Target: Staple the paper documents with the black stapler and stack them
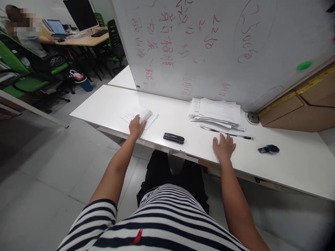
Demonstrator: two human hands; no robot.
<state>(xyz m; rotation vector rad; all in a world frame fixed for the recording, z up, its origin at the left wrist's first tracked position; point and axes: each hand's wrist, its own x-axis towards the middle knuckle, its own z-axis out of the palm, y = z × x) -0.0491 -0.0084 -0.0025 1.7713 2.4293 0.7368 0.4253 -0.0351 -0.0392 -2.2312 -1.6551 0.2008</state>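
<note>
My left hand [136, 126] is closed around the near end of a white rolled paper [145, 115], over a few loose paper sheets [154, 120] at the table's front left. Palm down on the white table, my right hand [224, 147] has its fingers spread and holds nothing. Just beyond its fingertips lie thin black-and-white pens [242, 136]. A black stapler [173, 138] rests between my two hands, near the front edge. To the right of my right hand is a small dark blue object [269, 149], whose kind I cannot make out.
A thick stack of papers [217, 113] lies against the whiteboard [222, 45], which stands along the table's back. Beside the stack are a grey computer mouse [252, 118] and cardboard boxes [290, 111]. Far left, a person [28, 35] sits at a desk with a laptop [57, 28].
</note>
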